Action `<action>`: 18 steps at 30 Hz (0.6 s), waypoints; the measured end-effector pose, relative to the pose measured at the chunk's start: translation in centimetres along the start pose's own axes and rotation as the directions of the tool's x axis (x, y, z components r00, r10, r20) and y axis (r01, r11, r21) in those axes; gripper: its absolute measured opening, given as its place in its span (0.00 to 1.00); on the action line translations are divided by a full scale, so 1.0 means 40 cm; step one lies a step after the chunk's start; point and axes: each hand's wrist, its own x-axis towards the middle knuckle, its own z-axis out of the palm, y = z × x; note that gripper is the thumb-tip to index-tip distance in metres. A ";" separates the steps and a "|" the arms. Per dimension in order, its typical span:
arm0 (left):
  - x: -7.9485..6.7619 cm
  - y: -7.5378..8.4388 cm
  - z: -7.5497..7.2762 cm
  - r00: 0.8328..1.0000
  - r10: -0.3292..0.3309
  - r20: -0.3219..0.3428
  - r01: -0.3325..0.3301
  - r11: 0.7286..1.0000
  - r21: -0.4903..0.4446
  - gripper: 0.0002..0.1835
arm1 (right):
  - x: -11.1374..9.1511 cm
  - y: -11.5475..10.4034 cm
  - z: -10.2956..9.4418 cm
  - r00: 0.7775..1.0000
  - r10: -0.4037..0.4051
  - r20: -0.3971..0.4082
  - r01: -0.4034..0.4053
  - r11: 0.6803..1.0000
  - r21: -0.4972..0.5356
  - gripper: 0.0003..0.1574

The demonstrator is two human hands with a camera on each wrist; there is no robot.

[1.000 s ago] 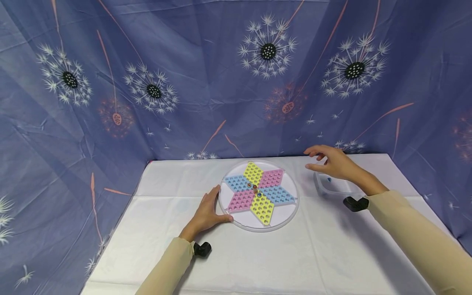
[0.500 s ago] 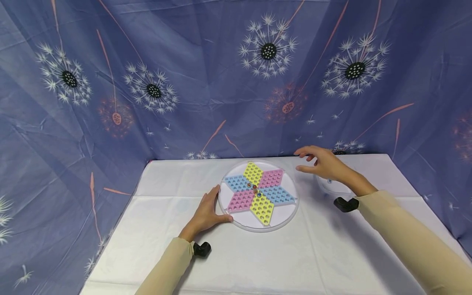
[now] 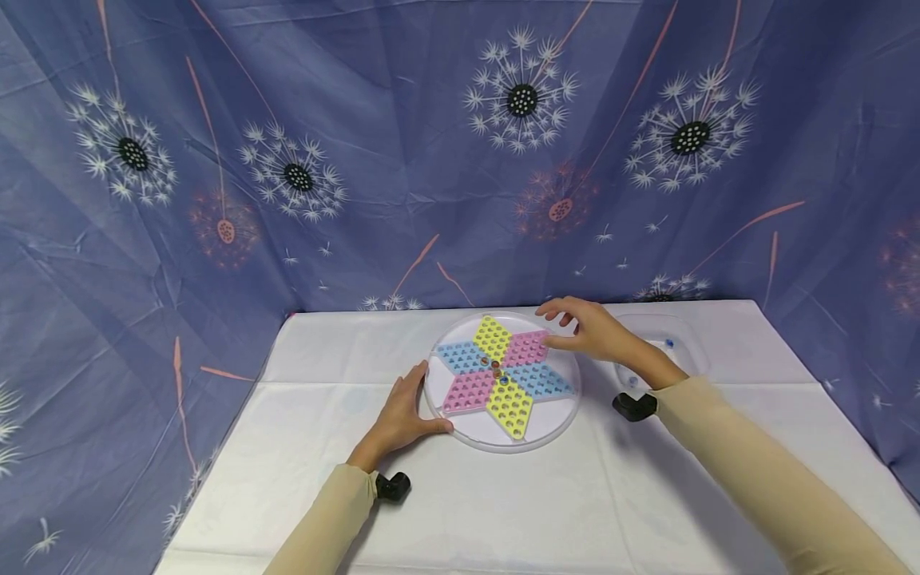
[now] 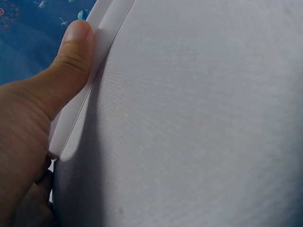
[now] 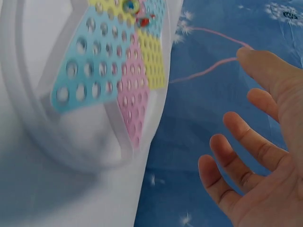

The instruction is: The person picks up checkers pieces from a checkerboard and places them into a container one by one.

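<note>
A round white Chinese checkers board (image 3: 552,415) with a yellow, pink and blue star of holes lies on the table. Several marbles (image 3: 504,380) sit near its centre. My left hand (image 3: 398,417) rests against the board's left rim, its thumb (image 4: 75,49) along the near edge and its fingers spread at the far side. Over the board's upper right hovers my right hand (image 3: 591,329), thumb apart from the loosely bent fingers (image 5: 253,142). Nothing shows between them. From the right wrist view, the hand hangs clear of the holes.
A clear plastic tray (image 3: 699,339) stands right of the board, partly behind the right forearm. It holds a blue marble (image 3: 669,343) and another marble (image 3: 632,382). A white cloth (image 3: 568,511) covers the table, and a blue dandelion-print curtain (image 3: 402,144) hangs behind it.
My right hand has moved left from above the tray to over the board's upper right, uncovering more of the tray. The left hand and the marbles on the board stay put.
</note>
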 end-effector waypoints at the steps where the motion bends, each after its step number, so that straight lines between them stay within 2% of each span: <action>1: 0.000 -0.001 0.000 1.000 0.006 -0.004 -0.006 1.000 -0.002 0.69 | 0.004 -0.003 0.008 1.000 -0.003 0.006 0.003 1.000 0.010 0.31; 6: 0.001 -0.002 0.002 1.000 0.011 -0.013 -0.011 1.000 -0.002 0.69 | 0.019 -0.019 0.044 1.000 -0.019 0.021 0.018 0.998 0.057 0.31; 12: 0.002 -0.003 0.004 0.999 0.024 -0.026 -0.024 1.000 -0.003 0.68 | 0.032 -0.030 0.092 0.999 -0.048 -0.005 0.048 0.996 0.069 0.31; 18: 0.000 -0.003 0.005 1.000 0.008 -0.022 -0.008 1.000 -0.005 0.68 | 0.034 -0.031 0.139 0.999 -0.045 0.000 0.045 0.993 0.108 0.29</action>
